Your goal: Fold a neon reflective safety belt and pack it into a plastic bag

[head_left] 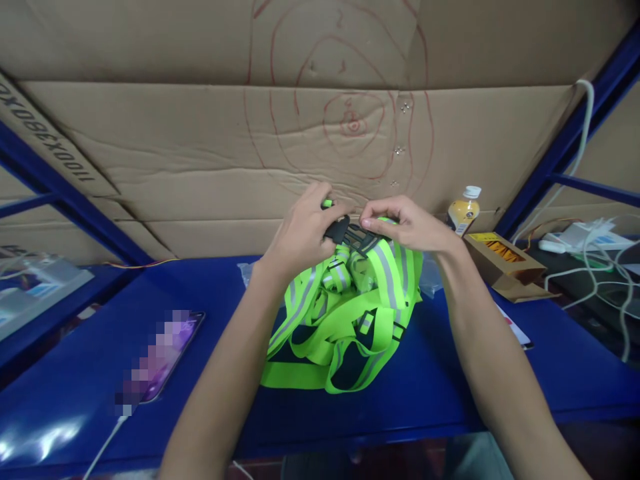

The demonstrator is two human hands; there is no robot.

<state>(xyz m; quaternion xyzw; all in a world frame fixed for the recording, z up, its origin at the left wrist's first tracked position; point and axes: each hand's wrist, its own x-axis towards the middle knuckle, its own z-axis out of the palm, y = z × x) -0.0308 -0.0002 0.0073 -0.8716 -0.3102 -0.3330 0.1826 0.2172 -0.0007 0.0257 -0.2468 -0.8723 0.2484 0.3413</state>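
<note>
My left hand [307,227] pinches one black half of a side-release buckle [338,230], with a bit of green strap showing between the fingers. The pronged half of the buckle [359,239] is in my right hand [400,223], closed on it by thumb and fingers. The two halves lie close together; I cannot tell whether they are joined. Below both hands a heap of neon green reflective straps [345,320] with grey stripes and small black sliders rests on the blue table [215,400]. Clear plastic [430,275] shows beside the heap.
On the left lies a phone [167,360] with a white cable [103,443]. At the right stand a yellow drink bottle [464,212] and an open cardboard box [520,273]. Cardboard with red rings [345,120] walls off the back. Blue posts [565,133] and cables flank the sides.
</note>
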